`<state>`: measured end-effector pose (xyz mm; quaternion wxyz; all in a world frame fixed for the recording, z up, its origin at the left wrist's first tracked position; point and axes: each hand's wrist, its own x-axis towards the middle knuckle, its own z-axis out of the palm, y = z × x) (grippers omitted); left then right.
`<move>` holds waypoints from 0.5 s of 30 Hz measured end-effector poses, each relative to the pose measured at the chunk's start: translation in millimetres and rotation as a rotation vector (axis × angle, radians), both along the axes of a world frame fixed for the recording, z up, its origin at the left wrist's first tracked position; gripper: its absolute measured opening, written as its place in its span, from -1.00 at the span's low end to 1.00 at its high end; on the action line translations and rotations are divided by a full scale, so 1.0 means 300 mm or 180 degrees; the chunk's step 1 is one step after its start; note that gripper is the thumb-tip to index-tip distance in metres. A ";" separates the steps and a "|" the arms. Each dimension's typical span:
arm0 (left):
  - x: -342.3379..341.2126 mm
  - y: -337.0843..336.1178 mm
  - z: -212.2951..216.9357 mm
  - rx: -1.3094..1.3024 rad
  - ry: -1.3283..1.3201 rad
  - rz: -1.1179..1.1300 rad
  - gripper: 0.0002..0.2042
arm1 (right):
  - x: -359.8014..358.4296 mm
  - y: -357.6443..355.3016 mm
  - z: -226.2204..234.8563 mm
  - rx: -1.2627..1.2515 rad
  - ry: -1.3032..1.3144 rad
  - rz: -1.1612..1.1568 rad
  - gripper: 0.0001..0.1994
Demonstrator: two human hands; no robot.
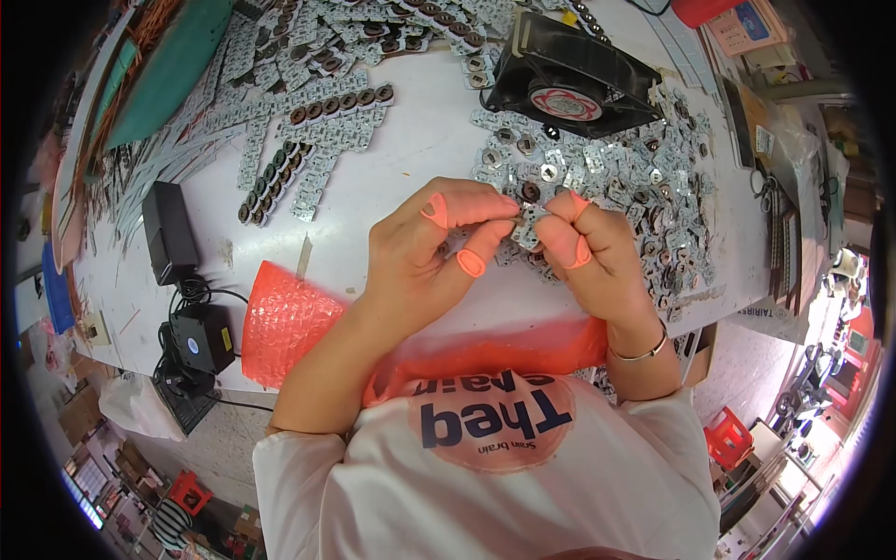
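Both hands are meeting over the near edge of the white bench (392,159), pinching a small strip of silvery boards (525,222) between them. The left hand (420,261) is gripping the strip's left end, fingers closed narrow on it, with orange rubber tips on the thumb and two fingers. The right hand (593,257) is closing on the right end in the same way (it is wearing the same orange tips, plus a thin bracelet at the wrist). The strip is sitting just above the bench, right at the near rim of a loose heap of separated pieces (644,196) that is spreading out toward the right.

The work in hand looks like snapping single pieces off the strip. Doing it well probably means keeping each pinch close to the joint, so that the bend is falling on the weak line and not across a piece. The rubber tips are likely helping the grip, so the pressing is best done with them rather than with bare skin. Working low over the heap seems wise, since a freed piece is then dropping only a little way.

Beyond the heap a black fan (569,79) is lying on the bench, more unbroken strips (313,140) are lying to the left, and red bubble wrap (289,322) is hanging over the near edge.
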<state>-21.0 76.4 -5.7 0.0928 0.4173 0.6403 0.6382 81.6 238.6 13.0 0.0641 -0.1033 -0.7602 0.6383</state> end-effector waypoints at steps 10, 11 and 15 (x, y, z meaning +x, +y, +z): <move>0.011 0.003 0.007 -0.0062 -0.0359 0.0040 -0.77 | 0.001 -0.008 0.019 -0.0217 -0.0269 -0.0282 -0.88; 0.012 0.008 0.002 0.0003 -0.0204 0.0097 -0.79 | 0.001 -0.013 0.014 -0.0220 -0.0270 -0.0288 -0.88; 0.001 0.005 0.008 -0.0119 -0.0006 0.0087 -0.84 | -0.005 -0.002 0.012 -0.0115 -0.0177 -0.0258 -0.80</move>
